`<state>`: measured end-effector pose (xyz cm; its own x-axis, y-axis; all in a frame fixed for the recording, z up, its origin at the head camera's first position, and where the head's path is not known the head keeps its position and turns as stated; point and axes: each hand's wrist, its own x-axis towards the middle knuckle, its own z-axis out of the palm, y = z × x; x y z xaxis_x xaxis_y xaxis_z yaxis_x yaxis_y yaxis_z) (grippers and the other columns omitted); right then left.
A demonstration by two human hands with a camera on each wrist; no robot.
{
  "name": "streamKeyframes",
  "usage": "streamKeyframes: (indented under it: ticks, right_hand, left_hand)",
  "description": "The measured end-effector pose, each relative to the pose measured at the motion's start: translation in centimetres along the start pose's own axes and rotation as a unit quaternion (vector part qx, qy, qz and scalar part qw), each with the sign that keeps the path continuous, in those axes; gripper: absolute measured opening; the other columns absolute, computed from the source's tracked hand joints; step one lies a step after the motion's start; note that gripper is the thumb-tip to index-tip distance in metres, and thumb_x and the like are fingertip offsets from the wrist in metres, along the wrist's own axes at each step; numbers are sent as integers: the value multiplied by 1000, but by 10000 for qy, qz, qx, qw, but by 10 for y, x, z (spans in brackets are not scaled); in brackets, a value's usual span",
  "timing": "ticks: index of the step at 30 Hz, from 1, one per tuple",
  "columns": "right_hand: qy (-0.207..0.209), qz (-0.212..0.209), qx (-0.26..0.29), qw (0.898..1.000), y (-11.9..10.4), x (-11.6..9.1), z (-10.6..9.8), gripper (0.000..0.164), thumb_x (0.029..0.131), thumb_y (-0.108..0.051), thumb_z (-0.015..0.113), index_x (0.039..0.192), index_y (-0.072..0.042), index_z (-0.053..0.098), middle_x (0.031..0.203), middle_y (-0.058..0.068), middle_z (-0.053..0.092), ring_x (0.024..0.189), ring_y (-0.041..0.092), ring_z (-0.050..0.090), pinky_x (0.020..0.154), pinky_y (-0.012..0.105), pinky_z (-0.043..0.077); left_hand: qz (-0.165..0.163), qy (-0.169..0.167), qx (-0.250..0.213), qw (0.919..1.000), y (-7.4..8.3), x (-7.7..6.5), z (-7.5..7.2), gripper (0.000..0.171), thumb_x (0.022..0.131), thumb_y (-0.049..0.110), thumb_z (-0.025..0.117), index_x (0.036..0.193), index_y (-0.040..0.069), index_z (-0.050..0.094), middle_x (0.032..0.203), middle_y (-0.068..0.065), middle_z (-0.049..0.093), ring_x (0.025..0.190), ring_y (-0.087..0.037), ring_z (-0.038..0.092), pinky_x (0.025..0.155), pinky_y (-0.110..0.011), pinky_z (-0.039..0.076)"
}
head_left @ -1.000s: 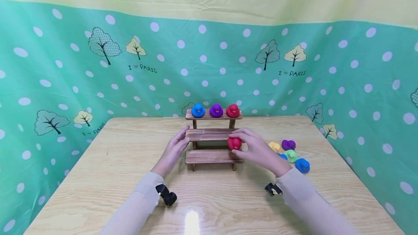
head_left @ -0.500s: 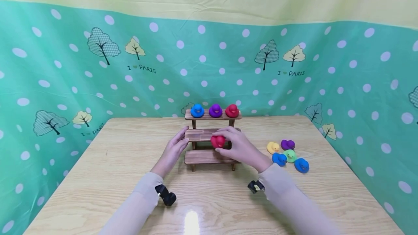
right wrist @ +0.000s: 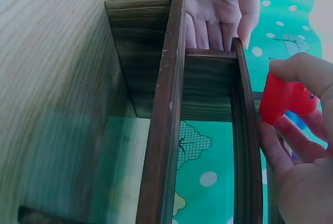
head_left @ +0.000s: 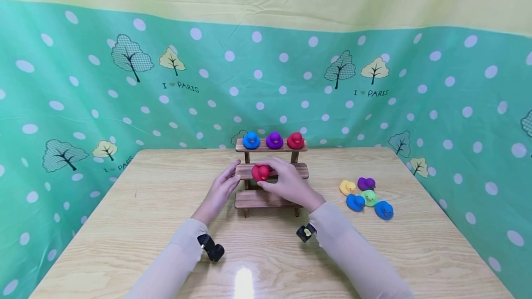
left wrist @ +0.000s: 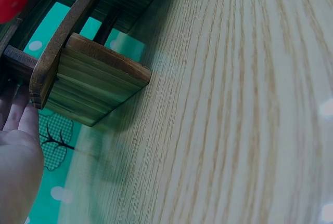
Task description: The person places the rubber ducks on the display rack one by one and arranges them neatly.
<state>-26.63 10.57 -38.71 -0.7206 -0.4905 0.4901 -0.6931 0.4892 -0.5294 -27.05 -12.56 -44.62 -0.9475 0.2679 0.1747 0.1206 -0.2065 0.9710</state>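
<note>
Table (head_left: pixel 278 257), red duck (head_left: pixel 260 173) obliquely rightward

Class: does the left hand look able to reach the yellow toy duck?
Probably not directly: between left hand and yellow toy duck are the brown wooden three-tier stand and the right hand gripping a red toy duck.

A pale, wood-grained desk (head_left: pixel 124 225) carries a brown three-tiered wooden shelf (head_left: pixel 268 200); along its top tier sit, left to right, a blue duck (head_left: pixel 251 140), a purple duck (head_left: pixel 275 140) and a red duck (head_left: pixel 296 140); directly on the desk, right of the shelf, cluster a yellow duck (head_left: pixel 347 188), second purple duck (head_left: pixel 366 184), green duck (head_left: pixel 369 198), second blue duck (head_left: pixel 355 202) and third blue duck (head_left: pixel 384 210).
</note>
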Motion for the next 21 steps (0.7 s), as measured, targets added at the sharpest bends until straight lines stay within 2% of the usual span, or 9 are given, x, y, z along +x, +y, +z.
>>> streamKeyframes:
  ticks: [8,13,21]
  right_hand:
    - [-82,136,297,9994,2,16,12,48,85,-12,81,130,-6,65,127,10,61,111,20,61,94,27,54]
    - [-91,297,338,9989,3,19,15,49,86,-14,80,132,-8,65,128,10,61,109,20,62,92,24,54]
    - [-45,324,276,9991,3,22,18,50,85,-14,82,131,-5,65,128,10,63,111,21,62,95,27,54]
  left_hand:
    - [-56,3,65,10000,1,0,1,56,106,14,47,158,4,27,165,-13,14,151,-23,12,120,-34,26]
    - [-61,-20,51,10000,2,0,2,57,106,14,47,158,5,26,165,-13,14,151,-23,12,120,-34,26]
    - [22,-26,42,10000,0,1,0,56,107,12,45,158,3,25,165,-12,15,151,-22,11,120,-34,26]
